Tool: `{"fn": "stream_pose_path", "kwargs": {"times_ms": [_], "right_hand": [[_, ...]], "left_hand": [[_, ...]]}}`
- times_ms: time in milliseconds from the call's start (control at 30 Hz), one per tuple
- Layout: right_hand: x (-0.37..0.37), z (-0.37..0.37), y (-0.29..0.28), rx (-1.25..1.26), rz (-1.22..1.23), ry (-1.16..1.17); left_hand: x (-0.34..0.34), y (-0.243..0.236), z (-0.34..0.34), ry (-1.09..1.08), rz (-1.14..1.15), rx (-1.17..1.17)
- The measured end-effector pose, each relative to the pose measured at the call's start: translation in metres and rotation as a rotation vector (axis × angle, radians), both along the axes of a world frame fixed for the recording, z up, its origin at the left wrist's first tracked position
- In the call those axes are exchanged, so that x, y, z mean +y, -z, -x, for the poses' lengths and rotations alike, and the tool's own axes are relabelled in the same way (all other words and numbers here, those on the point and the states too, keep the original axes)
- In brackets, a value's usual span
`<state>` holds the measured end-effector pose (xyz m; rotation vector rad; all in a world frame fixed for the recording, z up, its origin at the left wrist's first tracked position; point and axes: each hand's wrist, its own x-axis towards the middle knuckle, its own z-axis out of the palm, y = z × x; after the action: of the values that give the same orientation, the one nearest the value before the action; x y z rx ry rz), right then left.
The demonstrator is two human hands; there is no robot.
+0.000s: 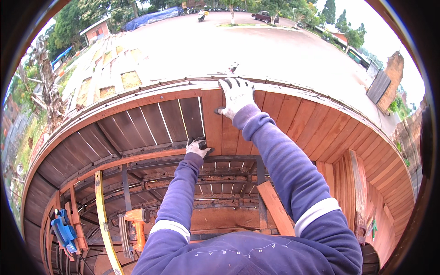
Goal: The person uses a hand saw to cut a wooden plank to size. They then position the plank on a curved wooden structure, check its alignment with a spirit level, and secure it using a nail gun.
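Note:
My right hand (236,96), in a white glove with dark fingertips, grips the upper end of a reddish wooden plank (211,126), fingers over the top edge and thumb on its face. Lower left, my left hand (199,147), gloved alike, holds the plank's lower left corner. The plank lies upright beside similar reddish planks (316,123) covering the curved wall to the right. To its left are dark grey slats (151,121) with light showing through narrow gaps.
An orange nail gun (137,227), a yellow spirit level (105,222) and a blue power tool (64,231) sit on the framework at lower left. A loose board (275,206) leans at lower right. Beyond the wall lie pavement (192,50), trees and vehicles.

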<state>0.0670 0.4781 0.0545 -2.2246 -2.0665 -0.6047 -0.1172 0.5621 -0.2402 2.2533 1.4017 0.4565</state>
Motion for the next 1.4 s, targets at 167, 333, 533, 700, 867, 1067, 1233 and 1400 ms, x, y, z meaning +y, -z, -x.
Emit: {"fn": "stream_pose_path", "kwargs": {"times_ms": [167,333,533,700,867,1067,1233,1400], "right_hand": [[0.000,0.006,0.001,-0.040,-0.048,0.048],[-0.002,0.007,0.011,-0.041,-0.086,0.194],[0.005,0.033,0.011,0.052,-0.109,0.105],[-0.016,0.012,0.014,0.017,-0.149,0.192],[-0.012,0.021,0.015,-0.027,-0.164,0.178],[0.003,0.000,0.027,-0.032,-0.231,0.179],[-0.001,0.012,0.018,0.011,-0.183,0.126],[-0.006,0.017,0.008,0.014,-0.035,0.185]], "left_hand": [[0.007,0.012,0.003,0.018,-0.008,-0.043],[0.003,0.000,-0.002,0.030,0.001,-0.025],[-0.003,-0.004,0.034,-0.062,-0.022,-0.104],[-0.109,-0.061,-0.007,-0.375,-0.246,-0.226],[-0.259,-0.119,0.083,-0.264,-0.454,-0.509],[-0.329,-0.100,0.269,-0.761,-0.342,0.089],[-0.348,-0.056,0.315,-0.904,0.050,0.454],[-0.332,-0.037,0.328,-0.924,0.075,0.506]]}}
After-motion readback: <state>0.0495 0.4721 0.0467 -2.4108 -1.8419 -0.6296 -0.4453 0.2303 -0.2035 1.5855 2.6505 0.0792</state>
